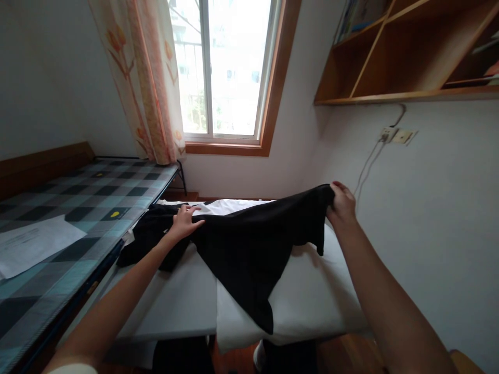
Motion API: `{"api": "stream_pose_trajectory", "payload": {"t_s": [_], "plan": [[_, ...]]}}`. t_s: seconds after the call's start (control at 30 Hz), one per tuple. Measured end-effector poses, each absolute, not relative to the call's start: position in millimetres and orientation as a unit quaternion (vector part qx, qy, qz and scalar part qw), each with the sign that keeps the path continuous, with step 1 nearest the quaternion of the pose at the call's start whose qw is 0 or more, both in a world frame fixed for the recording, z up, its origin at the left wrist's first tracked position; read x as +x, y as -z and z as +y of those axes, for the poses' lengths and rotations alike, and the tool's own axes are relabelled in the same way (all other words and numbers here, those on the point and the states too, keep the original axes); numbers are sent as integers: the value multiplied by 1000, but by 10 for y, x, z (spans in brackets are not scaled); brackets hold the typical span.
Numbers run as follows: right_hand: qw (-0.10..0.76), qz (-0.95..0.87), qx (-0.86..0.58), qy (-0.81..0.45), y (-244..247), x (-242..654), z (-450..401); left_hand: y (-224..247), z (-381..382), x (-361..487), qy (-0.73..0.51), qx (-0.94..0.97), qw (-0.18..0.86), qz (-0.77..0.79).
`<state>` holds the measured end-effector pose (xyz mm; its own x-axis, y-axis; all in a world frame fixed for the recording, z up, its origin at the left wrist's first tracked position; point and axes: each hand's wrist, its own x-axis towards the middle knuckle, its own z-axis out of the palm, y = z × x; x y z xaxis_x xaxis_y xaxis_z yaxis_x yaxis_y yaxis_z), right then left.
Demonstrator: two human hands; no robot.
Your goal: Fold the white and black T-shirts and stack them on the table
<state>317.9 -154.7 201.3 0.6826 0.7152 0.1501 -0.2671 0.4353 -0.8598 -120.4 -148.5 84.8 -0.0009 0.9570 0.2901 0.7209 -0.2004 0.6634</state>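
Note:
A black garment (249, 244), perhaps trousers or a shirt, is stretched between my two hands above a white-covered table. My right hand (342, 202) is closed on its upper right corner and holds that end raised. At the upper left edge of the cloth is my left hand (186, 221), thumb and fingers spread apart, touching or just over the fabric. The garment's lower point hangs down near the front edge of the table. Left of it, more bunched dark cloth (150, 236) lies on the table, partly behind my left forearm. White cloth (234, 206) shows behind the garment.
The white table surface (175, 301) has a folded white cover (312, 306) on its right. To the left stands a bed with a checked mattress (128, 182) and a paper sheet (39, 241). A wooden shelf (409, 57) overhangs at right, above a socket (390, 136) with cords.

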Motion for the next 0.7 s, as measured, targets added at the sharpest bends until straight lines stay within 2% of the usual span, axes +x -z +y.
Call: {"api": "stream_pose_trajectory", "payload": {"t_s": [0.07,0.17,0.2,0.27,0.33,0.5,0.6,0.7], "plan": [[761,-344,-425,-349,-2004,2882,-1539,-920,-1553,-869,-374,715,217,549],[604,-525,-385,-459,-1971,2359,-1549,-1037,-1648,-272,-394,700,464,372],[539,-572,-370,-496,-1959,2204,-1557,-1068,-1666,-92,-421,668,512,339],[437,-634,-350,-533,-1938,1983,-1562,-1101,-1665,179,-483,622,526,321],[393,-667,-359,-522,-1913,1922,-1532,-1089,-1615,294,-527,582,516,342],[364,-721,-478,-346,-1691,2410,-1343,-934,-1412,-30,-513,498,559,419],[276,-759,-534,-250,-1416,2814,-1313,-836,-1351,-391,-510,473,557,453],[194,-783,-545,-228,-1132,3018,-1376,-770,-1351,-655,-515,459,532,491]]}}
